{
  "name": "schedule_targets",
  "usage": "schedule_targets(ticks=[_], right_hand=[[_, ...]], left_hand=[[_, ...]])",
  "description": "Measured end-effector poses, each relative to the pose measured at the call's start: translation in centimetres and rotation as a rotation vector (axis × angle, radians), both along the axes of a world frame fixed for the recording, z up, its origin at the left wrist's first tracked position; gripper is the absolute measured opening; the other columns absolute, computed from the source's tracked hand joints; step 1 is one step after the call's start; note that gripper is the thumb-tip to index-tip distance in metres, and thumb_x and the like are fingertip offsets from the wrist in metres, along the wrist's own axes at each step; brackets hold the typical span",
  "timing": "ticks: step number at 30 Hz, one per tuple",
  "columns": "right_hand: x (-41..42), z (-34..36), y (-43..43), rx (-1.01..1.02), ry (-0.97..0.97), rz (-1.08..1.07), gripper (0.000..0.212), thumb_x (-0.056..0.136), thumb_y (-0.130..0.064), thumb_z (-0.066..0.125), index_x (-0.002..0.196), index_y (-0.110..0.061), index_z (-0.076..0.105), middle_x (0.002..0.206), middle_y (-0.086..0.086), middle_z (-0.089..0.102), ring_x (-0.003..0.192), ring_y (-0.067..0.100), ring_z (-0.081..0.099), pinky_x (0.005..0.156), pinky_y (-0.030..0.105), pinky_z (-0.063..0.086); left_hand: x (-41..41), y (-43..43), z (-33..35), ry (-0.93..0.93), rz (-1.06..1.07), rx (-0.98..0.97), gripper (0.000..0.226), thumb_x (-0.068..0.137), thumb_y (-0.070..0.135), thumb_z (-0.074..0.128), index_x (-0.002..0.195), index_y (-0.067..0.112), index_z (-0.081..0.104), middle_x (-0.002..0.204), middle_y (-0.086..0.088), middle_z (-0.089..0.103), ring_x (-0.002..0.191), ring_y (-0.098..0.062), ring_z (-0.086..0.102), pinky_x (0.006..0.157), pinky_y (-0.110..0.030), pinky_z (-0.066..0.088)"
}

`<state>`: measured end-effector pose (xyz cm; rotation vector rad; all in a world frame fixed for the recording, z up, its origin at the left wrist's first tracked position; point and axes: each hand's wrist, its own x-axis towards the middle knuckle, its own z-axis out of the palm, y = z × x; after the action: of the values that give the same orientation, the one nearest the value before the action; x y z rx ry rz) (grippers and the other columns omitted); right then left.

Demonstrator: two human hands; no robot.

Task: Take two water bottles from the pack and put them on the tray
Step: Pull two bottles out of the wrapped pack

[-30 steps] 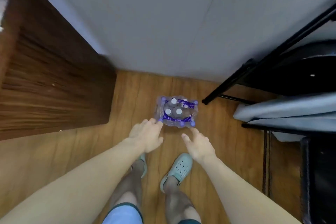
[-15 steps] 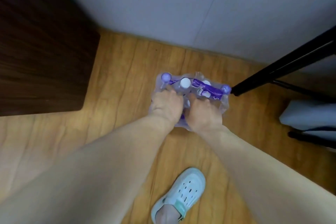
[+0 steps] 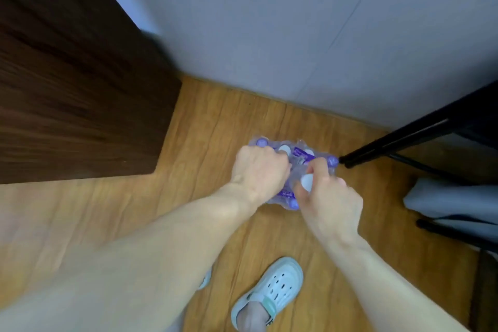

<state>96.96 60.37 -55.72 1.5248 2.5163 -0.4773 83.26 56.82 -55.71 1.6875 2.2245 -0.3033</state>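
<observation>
Pack (image 3: pixel 293 170): clear shrink-wrapped bundle of water bottles with purple labels and pale caps, standing on the wood-plank floor (image 3: pixel 215 121) close to the grey wall (image 3: pixel 269 21). Dark wood cabinet (image 3: pixel 75 89) well to its left; black metal leg (image 3: pixel 404 137) of a frame ends just beside the pack's right corner.

Left hand (image 3: pixel 260 172): knuckles up, fingers curled down onto the left-top of the pack, closed on the wrap or a bottle neck underneath; which one can't be told, the hand covers it.

Right hand (image 3: pixel 327 197): fingers curled round one clear bottle with a white cap (image 3: pixel 307 182) at the pack's near-right side; cap shows between thumb and fingers. Whether that bottle is lifted clear of the wrap can't be told, edges are blurred.

Other caps visible at the pack's far-left corner, far-right corner and near edge.

Pale mint perforated clog (image 3: pixel 269 294) on a foot, on the floor well behind the pack. Grey fabric (image 3: pixel 444 202) at the right edge.
</observation>
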Motion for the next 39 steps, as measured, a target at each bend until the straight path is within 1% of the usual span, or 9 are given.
schedule_targets(ticks=[4,10,13,19,22,25,29,35,39], right_hand=[[-0.3,9.9,-0.2,0.032,0.08,0.027,0.027,0.086,-0.047,0.063,0.094,-0.024,0.05,0.061,0.002,0.066,0.054,0.033,0.064,0.048,0.032,0.046],[-0.8,23.7,0.4,0.08,0.116,0.125,0.029,0.083,-0.048,0.063,0.092,-0.027,0.045,0.057,-0.004,0.063,0.048,0.027,0.061,0.045,0.03,0.047],[-1.9,31.1,0.3,0.117,0.147,0.147,0.025,0.083,-0.044,0.065,0.092,-0.025,0.051,0.058,-0.003,0.063,0.049,0.029,0.061,0.044,0.028,0.036],[-4.3,44.7,-1.0,0.134,0.106,0.268,0.021,0.087,-0.044,0.056,0.094,-0.025,0.049,0.063,-0.002,0.062,0.063,0.028,0.066,0.049,0.031,0.034],[-5.9,51.8,-2.2,0.191,0.144,0.413,0.024,0.088,-0.048,0.054,0.097,-0.026,0.051,0.07,0.001,0.069,0.069,0.03,0.067,0.052,0.033,0.036],[-8.4,57.7,-3.8,0.183,0.144,0.519,0.029,0.089,-0.054,0.048,0.103,-0.029,0.047,0.081,0.001,0.07,0.079,0.029,0.068,0.062,0.034,0.046],[-13.0,63.4,-6.4,0.161,0.176,0.647,0.025,0.088,-0.052,0.046,0.097,-0.03,0.043,0.079,-0.001,0.062,0.075,0.029,0.062,0.065,0.034,0.048],[-22.1,68.6,-11.7,0.142,0.156,0.84,0.021,0.087,-0.049,0.048,0.098,-0.031,0.046,0.079,-0.005,0.054,0.074,0.022,0.057,0.062,0.032,0.041],[-28.2,69.9,-16.5,0.129,0.157,0.887,0.024,0.085,-0.05,0.048,0.101,-0.032,0.048,0.081,-0.005,0.055,0.078,0.021,0.057,0.068,0.034,0.046]], left_hand=[[-1.3,-0.8,9.2,-0.003,0.012,0.071,0.035,0.103,0.043,0.037,0.106,0.019,0.064,0.094,-0.007,0.073,0.088,-0.031,0.069,0.06,-0.034,0.028],[-3.8,-2.2,23.2,0.075,0.06,0.144,0.029,0.085,0.048,0.064,0.073,0.022,0.067,0.052,0.0,0.062,0.045,-0.025,0.061,0.045,-0.026,0.022],[-5.2,-3.6,30.8,0.106,0.105,0.226,0.03,0.086,0.048,0.063,0.075,0.02,0.064,0.053,0.0,0.062,0.047,-0.026,0.062,0.047,-0.026,0.021],[-6.9,-7.7,44.6,0.163,0.26,0.319,0.03,0.077,0.046,0.072,0.066,0.021,0.06,0.045,-0.001,0.054,0.038,-0.027,0.054,0.043,-0.023,0.023],[-8.1,-11.2,52.1,0.207,0.318,0.38,0.033,0.083,0.049,0.055,0.066,0.021,0.059,0.044,0.0,0.053,0.039,-0.026,0.055,0.039,-0.025,0.032],[-10.2,-15.0,57.6,0.246,0.421,0.415,0.045,0.086,0.055,0.035,0.077,0.022,0.065,0.054,-0.001,0.061,0.052,-0.027,0.063,0.045,-0.027,0.036],[-13.3,-20.0,63.1,0.285,0.552,0.39,0.04,0.094,0.057,0.043,0.093,0.024,0.066,0.073,0.0,0.064,0.072,-0.024,0.066,0.056,-0.029,0.036],[-19.4,-27.8,67.3,0.285,0.705,0.366,0.038,0.094,0.054,0.043,0.075,0.022,0.052,0.064,0.005,0.046,0.064,-0.016,0.052,0.057,-0.027,0.037],[-23.7,-34.0,68.0,0.264,0.801,0.329,0.036,0.092,0.054,0.044,0.076,0.022,0.049,0.07,0.003,0.047,0.074,-0.022,0.061,0.059,-0.03,0.035]])
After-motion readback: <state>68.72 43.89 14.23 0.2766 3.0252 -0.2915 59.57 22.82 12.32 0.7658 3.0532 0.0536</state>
